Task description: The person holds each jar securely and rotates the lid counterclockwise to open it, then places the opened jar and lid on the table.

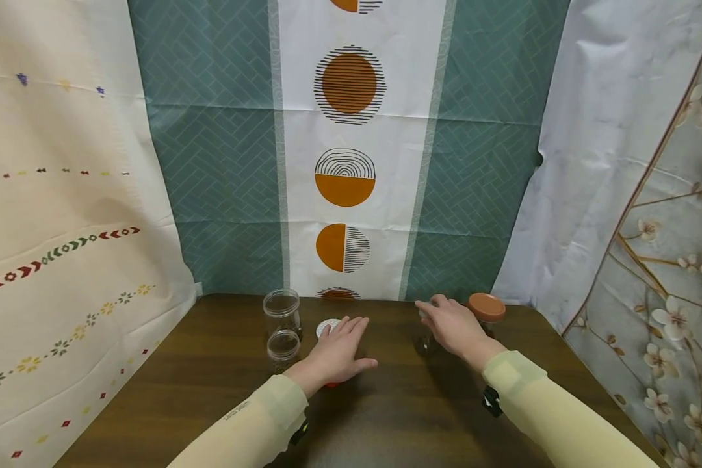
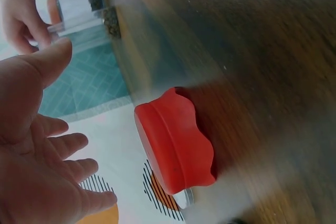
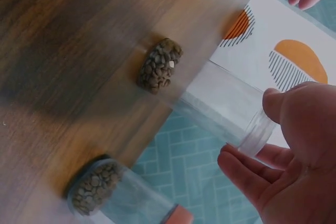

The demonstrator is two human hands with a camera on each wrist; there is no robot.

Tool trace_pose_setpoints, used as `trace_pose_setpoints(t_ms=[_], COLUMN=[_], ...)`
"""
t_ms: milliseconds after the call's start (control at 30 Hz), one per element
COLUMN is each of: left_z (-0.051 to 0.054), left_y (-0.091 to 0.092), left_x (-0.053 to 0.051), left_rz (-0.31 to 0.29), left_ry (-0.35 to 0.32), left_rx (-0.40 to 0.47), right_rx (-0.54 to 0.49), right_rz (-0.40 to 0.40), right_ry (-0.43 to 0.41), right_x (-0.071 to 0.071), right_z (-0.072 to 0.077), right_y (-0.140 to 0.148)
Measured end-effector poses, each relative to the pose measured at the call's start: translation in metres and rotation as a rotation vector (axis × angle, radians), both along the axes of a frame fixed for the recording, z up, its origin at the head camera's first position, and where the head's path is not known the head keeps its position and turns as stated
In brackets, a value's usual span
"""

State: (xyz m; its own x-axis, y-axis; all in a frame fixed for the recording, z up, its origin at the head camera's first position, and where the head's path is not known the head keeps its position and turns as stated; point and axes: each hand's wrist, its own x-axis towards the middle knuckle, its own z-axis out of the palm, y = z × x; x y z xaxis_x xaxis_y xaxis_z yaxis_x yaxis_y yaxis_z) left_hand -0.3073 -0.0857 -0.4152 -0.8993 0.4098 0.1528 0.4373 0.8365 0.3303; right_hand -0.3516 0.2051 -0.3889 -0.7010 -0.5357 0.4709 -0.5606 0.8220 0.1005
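Observation:
In the head view my left hand (image 1: 338, 356) hovers palm down with its fingers spread, holding nothing. Beneath it sits a red lid-like piece with a wavy edge (image 2: 176, 140), mostly hidden by the hand in the head view. My right hand (image 1: 456, 330) holds a clear, uncapped jar (image 3: 215, 106) at its rim, thumb on one side and fingers on the other. Small brown beans or pellets (image 3: 160, 66) lie at the bottom of this jar, which stands upright on the table. Beside it is a second jar with an orange lid (image 1: 487, 307) and similar brown contents (image 3: 97, 187).
Two open clear jars, a taller one (image 1: 281, 312) and a shorter one (image 1: 283, 354), stand left of my left hand. Just beyond that hand is a round white patterned lid (image 1: 327, 325). Patterned cloths (image 1: 491, 214) hang behind the brown table (image 1: 380, 422) and along both sides.

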Motion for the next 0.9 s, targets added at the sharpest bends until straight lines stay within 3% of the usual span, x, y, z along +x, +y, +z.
trace_pose_setpoints(t_ms=[467,900], left_z=[0.0,-0.003], left_y=[-0.007,-0.009], left_x=[0.008,0.016], left_rz=[-0.014,-0.101], left_ry=[-0.015,-0.023], left_rx=[0.022,0.11], right_rx=[0.022,0.013], right_rz=[0.04,0.104], right_ry=[-0.036,0.013], right_x=[0.012,0.031], right_z=[0.003,0.001], right_y=[-0.002,-0.006])
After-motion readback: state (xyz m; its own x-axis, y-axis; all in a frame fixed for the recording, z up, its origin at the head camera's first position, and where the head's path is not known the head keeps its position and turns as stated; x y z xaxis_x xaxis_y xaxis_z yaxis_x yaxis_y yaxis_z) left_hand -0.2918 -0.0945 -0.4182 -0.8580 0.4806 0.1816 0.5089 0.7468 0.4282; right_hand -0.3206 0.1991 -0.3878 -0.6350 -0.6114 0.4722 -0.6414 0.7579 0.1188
